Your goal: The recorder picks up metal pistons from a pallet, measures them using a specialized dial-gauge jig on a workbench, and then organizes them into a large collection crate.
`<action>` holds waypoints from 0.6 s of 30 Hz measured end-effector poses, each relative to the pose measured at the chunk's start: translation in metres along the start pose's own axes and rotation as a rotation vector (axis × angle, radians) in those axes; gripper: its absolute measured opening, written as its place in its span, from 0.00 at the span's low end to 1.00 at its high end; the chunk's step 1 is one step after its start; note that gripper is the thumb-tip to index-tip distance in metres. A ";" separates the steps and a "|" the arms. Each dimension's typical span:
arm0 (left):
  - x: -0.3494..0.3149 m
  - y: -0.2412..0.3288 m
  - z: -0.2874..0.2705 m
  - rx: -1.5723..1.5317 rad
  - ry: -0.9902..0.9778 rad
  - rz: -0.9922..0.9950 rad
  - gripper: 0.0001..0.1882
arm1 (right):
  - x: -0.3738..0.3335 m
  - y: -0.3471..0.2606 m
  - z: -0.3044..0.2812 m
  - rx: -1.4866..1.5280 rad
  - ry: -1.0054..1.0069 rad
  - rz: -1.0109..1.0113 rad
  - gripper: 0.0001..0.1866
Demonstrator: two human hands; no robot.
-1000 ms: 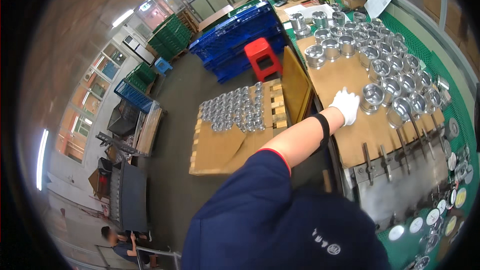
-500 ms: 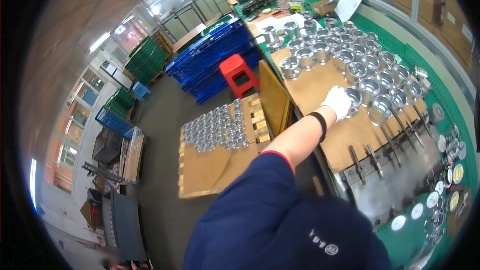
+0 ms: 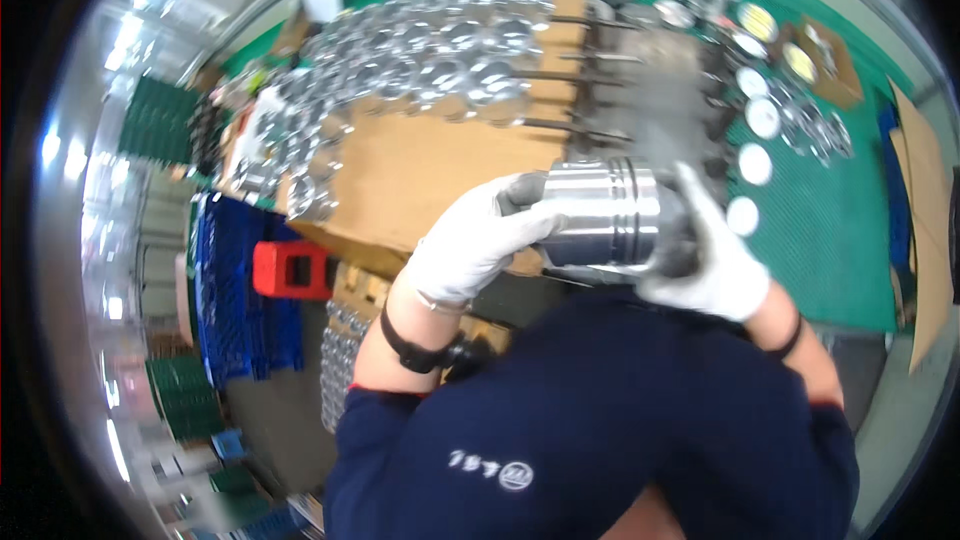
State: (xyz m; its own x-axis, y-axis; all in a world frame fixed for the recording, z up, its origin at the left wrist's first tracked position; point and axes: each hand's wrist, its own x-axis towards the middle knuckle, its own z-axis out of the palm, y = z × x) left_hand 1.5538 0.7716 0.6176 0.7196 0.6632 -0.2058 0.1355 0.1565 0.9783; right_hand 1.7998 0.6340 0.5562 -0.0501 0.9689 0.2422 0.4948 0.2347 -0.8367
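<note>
A shiny metal piston (image 3: 603,212), with ring grooves round its right-hand part, lies on its side in the air in front of my chest. My left hand (image 3: 480,242), in a white glove, grips its left end, thumb along the near side. Around its right end curve the fingers of my white-gloved right hand (image 3: 715,255); these are somewhat blurred, and the end face is partly hidden. Beyond the hands, many more pistons (image 3: 440,75) stand in rows on a brown cardboard sheet (image 3: 450,160).
A metal fixture (image 3: 660,105) with several protruding rods (image 3: 560,127) adjoins the cardboard. On the green bench mat (image 3: 820,230) lie white round discs (image 3: 754,163) and an open cardboard box (image 3: 835,65). To the left are a red stool (image 3: 290,270) and blue crates (image 3: 235,290).
The view has swung to the right. My left hand has come back from the standing pistons and now holds one near my body. My right hand has come into view on its other end.
</note>
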 end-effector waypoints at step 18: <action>0.090 -0.094 0.071 1.000 -0.070 0.695 0.46 | -0.038 0.033 0.018 -0.295 0.288 0.396 0.48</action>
State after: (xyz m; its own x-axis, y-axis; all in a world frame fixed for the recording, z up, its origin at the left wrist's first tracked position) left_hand 1.6541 0.7651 0.5083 0.8785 0.3357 0.3400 0.1492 -0.8687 0.4723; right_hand 1.8023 0.6067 0.5110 0.4064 0.9086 0.0964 0.6510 -0.2140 -0.7283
